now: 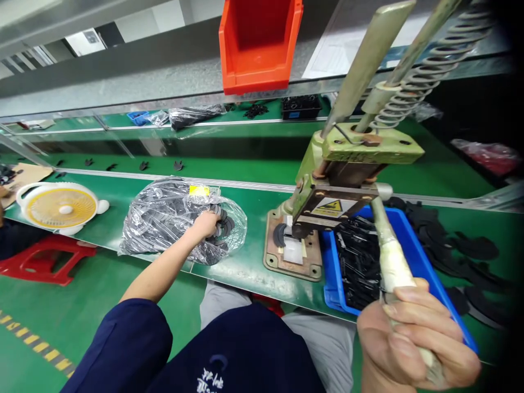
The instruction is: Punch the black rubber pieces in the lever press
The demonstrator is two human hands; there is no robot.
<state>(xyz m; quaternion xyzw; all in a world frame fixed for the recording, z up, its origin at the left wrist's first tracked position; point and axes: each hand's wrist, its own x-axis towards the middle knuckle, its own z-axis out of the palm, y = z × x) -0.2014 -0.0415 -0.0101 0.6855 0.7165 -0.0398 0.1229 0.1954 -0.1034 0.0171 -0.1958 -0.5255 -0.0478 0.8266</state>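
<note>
My right hand (415,333) is wrapped round the worn, tape-covered lever (388,245) of a green hand press (347,158). Under the press head, a black curved piece (280,236) lies on the base plate (273,256) beside a pale block (292,250). To the left, my left hand (206,224) reaches into the mouth of a clear plastic bag (164,218) full of dark curved pieces. Its fingers are curled and closed on one of these black curved pieces (220,212); the fingertips are partly hidden.
A blue bin (333,273) of black parts stands right of the press, with loose black curved pieces (475,245) beyond it. A white and yellow fan (61,208) lies at left. An orange bin (260,76) sits on the shelf above. Small black parts (178,165) lie behind the bag.
</note>
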